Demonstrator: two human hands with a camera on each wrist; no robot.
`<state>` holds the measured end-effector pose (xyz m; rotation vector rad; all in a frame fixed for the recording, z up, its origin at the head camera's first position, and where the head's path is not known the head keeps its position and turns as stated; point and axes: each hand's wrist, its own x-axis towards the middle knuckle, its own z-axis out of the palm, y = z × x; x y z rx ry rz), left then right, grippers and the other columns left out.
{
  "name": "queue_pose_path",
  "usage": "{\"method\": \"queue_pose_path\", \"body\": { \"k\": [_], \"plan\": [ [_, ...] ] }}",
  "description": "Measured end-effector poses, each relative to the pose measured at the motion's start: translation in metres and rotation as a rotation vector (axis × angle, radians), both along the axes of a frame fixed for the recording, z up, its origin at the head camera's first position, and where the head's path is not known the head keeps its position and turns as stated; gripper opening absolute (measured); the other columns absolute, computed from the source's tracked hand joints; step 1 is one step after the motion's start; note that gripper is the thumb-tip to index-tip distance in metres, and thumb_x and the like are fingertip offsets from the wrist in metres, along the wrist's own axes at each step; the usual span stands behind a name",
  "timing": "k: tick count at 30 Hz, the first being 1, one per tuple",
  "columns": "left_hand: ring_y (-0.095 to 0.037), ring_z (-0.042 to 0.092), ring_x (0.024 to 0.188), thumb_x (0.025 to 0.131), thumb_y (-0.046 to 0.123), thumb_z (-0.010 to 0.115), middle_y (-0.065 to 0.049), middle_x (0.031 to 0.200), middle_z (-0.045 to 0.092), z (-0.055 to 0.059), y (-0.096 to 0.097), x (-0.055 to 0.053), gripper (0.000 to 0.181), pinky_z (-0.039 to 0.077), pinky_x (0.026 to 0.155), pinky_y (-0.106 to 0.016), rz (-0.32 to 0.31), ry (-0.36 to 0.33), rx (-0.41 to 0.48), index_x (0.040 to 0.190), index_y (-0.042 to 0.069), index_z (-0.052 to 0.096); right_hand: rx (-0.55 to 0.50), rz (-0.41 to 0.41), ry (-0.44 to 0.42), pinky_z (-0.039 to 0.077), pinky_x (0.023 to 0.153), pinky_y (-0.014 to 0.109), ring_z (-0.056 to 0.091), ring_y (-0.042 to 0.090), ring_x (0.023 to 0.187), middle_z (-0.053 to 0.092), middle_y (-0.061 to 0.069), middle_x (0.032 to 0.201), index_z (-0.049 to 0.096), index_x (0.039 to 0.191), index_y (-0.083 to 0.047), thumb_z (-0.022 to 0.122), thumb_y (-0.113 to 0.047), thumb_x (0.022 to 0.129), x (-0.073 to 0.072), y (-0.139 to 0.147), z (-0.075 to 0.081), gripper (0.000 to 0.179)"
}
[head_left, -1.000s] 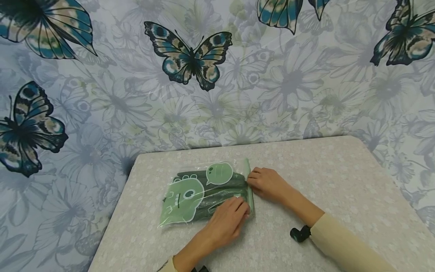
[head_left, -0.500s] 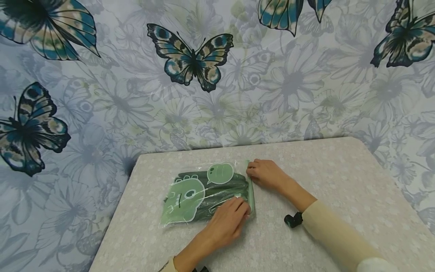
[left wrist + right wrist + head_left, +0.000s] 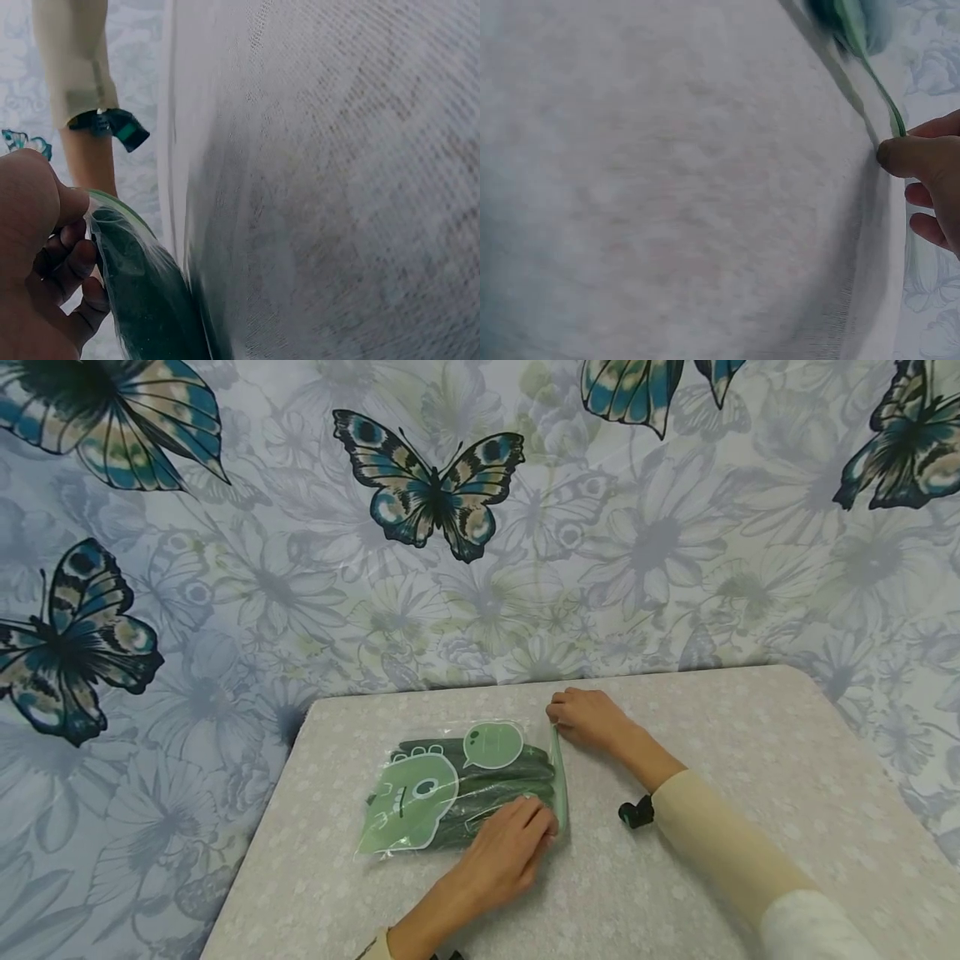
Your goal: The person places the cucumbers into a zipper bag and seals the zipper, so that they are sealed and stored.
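A clear plastic zip bag (image 3: 420, 797) printed with a green cartoon dinosaur and a speech bubble lies on the table, with dark green folded contents showing through. Its green-edged strip faces right. My left hand (image 3: 506, 847) pinches the near end of that strip; in the left wrist view the thumb and fingers of the left hand (image 3: 37, 247) grip the bag's edge (image 3: 124, 214). At the far end of the strip, my right hand (image 3: 588, 718) pinches the corner. The right wrist view shows the right hand's thumb and finger (image 3: 922, 154) holding the green edge (image 3: 885, 94), drawn taut.
The table (image 3: 675, 718) has a pale patterned cover and rounded corners. Behind it hangs a floral backdrop (image 3: 645, 552) with large butterflies. A small black device (image 3: 636, 812) sits at the right sleeve's cuff.
My right hand has slid away from me along the green strip to its far corner. The left hand keeps its grip at the near end.
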<state>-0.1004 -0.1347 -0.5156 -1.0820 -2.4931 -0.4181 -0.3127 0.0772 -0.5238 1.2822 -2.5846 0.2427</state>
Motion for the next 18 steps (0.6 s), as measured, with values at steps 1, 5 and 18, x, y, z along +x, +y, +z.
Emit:
{"method": "queue_pose_path", "body": {
  "k": [1,5,18],
  "plan": [
    [-0.008,0.048,0.081,0.104,0.016,0.068,0.009,0.095,0.053,0.000,0.001,0.000,0.011,0.043,0.075,-0.022,-0.003,-0.007,-0.003,0.101,0.020,0.058,0.004,-0.014,-0.018,0.059,0.071,0.042,0.070,0.022,0.093,0.073,-0.002,0.100,0.073,0.095,-0.019,0.083,-0.011,0.093,-0.002,0.001,0.001,0.012],
    [-0.007,0.048,0.083,0.105,0.018,0.067,0.009,0.096,0.053,-0.002,0.002,0.001,0.010,0.044,0.077,-0.022,-0.006,-0.066,-0.041,0.103,0.021,0.058,-0.013,-0.049,-0.086,0.060,0.073,0.044,0.072,0.023,0.096,0.075,-0.001,0.104,0.075,0.097,-0.019,0.080,-0.010,0.095,-0.006,0.005,0.002,0.010],
    [-0.008,0.050,0.088,0.101,0.026,0.075,0.013,0.097,0.057,-0.008,-0.006,0.006,0.017,0.044,0.082,-0.023,-0.036,-0.064,-0.156,0.100,0.025,0.059,-0.073,-0.165,-0.353,0.061,0.085,0.047,0.074,0.024,0.101,0.074,-0.001,0.116,0.078,0.111,-0.019,0.077,-0.020,0.100,0.016,0.074,0.001,0.012]
  ]
}}
